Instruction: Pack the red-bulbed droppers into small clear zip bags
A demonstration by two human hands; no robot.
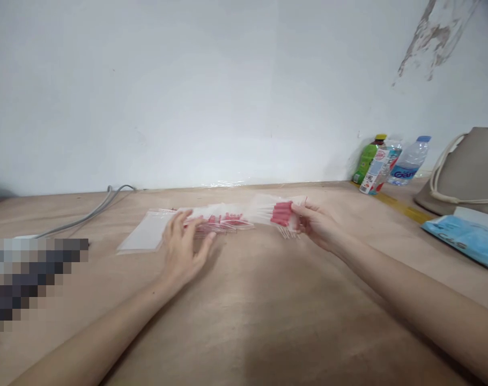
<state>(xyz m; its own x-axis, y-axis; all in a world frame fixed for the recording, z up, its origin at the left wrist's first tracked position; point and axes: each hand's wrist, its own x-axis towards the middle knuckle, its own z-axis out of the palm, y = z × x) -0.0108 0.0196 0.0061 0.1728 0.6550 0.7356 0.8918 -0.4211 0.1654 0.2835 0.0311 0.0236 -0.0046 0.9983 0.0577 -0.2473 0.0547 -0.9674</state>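
My right hand [318,225] pinches a clear plastic bag [282,213] between thumb and fingers. Thick red pieces with thin pale ends show through its film; I cannot tell their exact kind. On the left, my left hand [183,244] has its fingers apart over a row of overlapping clear packets [231,220] with similar red pieces inside. Its fingertips cover part of the row, and whether they press on it is unclear. A flat whitish plastic sheet or bag [141,236] lies just left of this hand.
Bottles [408,163] stand against the wall at the right, near a grey-beige bag [465,166] with a cord and a blue tissue pack [465,241]. A grey cable [95,209] runs along the left. Yellow tape [403,208] crosses the brown tabletop [244,316]. A blurred-out patch covers the left edge.
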